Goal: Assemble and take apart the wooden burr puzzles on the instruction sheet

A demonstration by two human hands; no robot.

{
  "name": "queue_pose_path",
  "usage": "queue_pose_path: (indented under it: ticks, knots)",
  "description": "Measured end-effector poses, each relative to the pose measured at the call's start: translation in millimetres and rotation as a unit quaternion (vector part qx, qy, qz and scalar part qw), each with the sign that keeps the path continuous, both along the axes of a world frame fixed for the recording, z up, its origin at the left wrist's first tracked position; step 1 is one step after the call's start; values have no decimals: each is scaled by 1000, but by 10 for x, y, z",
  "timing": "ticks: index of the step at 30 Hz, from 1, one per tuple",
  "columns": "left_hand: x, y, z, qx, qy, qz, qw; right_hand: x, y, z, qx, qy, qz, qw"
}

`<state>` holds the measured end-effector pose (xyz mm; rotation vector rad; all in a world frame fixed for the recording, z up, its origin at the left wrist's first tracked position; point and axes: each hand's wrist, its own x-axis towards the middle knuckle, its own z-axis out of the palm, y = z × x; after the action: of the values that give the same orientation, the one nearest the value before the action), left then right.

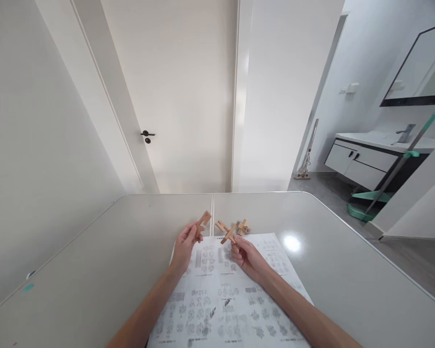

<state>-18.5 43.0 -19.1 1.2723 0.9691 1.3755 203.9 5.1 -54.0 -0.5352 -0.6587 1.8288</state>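
Note:
Between the fingertips of my left hand (189, 239) is a notched wooden puzzle piece (204, 220), raised above the table and tilted up to the right. My right hand (247, 253) pinches two wooden puzzle pieces (229, 233) that cross each other; whether they are fully locked together I cannot tell. Just behind the right hand, a small interlocked wooden puzzle (244, 226) rests on the table. Under both hands lies a large instruction sheet (217, 282) printed with rows of small assembly diagrams.
The grey table (94, 270) has a seam down its middle. Beyond its far edge is a closed door (181, 96). To the right stand a washbasin cabinet (362, 154), a green dustpan (362, 211) and a mop (306, 162).

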Motion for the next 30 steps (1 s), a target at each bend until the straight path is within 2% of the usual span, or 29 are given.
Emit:
queue_pose_path:
  ticks: [2, 3, 4, 6, 12, 18, 21, 25, 27, 28, 30]
  knots:
    - [-103, 89, -44, 27, 89, 91, 992, -1, -7, 10, 3, -1, 6, 1000]
    - [-146, 122, -74, 40, 183, 129, 974, -2, -8, 14, 4, -3, 8, 1000]
    - [-182, 148, -107, 49, 289, 146, 945, -3, -9, 17, 4, -4, 9, 1000]
    - [-226, 178, -173, 58, 365, 153, 917, -7, -7, 20, 3, -7, 8, 1000]
    - [-225, 176, -303, 87, 506, 133, 847, -20, -28, 48, 19, -22, 13, 999]
    - [-224, 102, -320, 78, 617, 186, 761, -24, -52, 96, 29, -44, 20, 998]
    - [-241, 74, -305, 75, 644, 207, 733, -24, -56, 112, 31, -52, 24, 998]
    - [-249, 83, -279, 88, 652, 214, 722, -28, -60, 117, 33, -57, 23, 998]
    - [-220, 91, -247, 111, 633, 212, 736, -30, -60, 112, 34, -64, 24, 997]
    - [-195, 90, -224, 125, 604, 204, 761, -31, -59, 107, 37, -70, 25, 997]
    - [-128, 69, -165, 138, 492, 165, 843, -36, -58, 94, 46, -89, 25, 995]
